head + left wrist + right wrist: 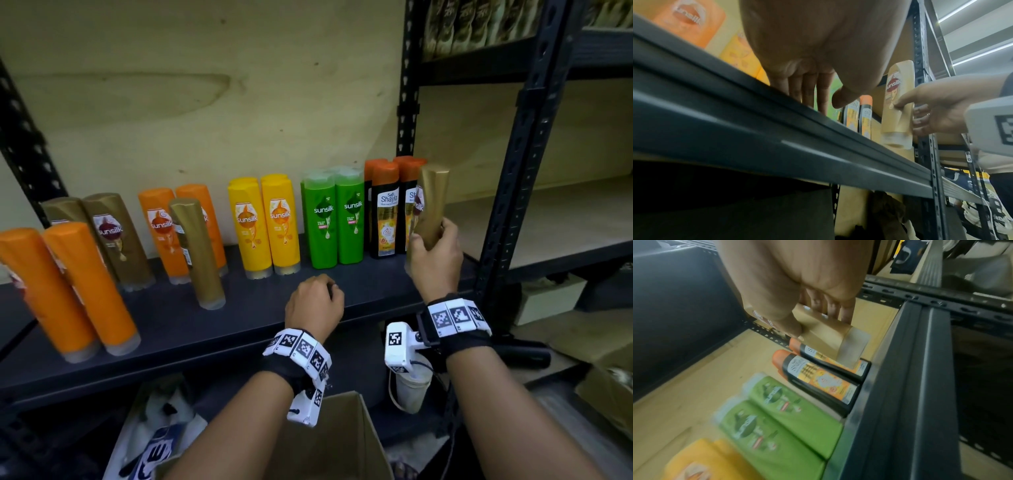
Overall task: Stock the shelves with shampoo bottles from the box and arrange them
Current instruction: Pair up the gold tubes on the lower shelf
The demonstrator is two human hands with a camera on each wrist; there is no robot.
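Note:
A gold Sunsilk bottle [432,192] [898,84] [830,337] is upright, cap down, just above the right end of the dark shelf [274,308]. My right hand [431,240] [908,113] [818,322] grips its lower half, thumb on the label side. It hangs in front of the black Shayla bottles [385,212] [824,376]. My left hand [322,287] [824,102] holds nothing, and its fingertips rest on the shelf in front of the green bottles [334,219]. An open cardboard box [329,438] sits below; its contents are hidden.
Yellow [263,222], orange [68,287] and brown [113,236] bottles stand in pairs to the left, and a lone gold bottle [198,253] stands forward of them. A black upright post [520,171] bounds the shelf on the right. Beyond it is a bare wooden shelf [534,222].

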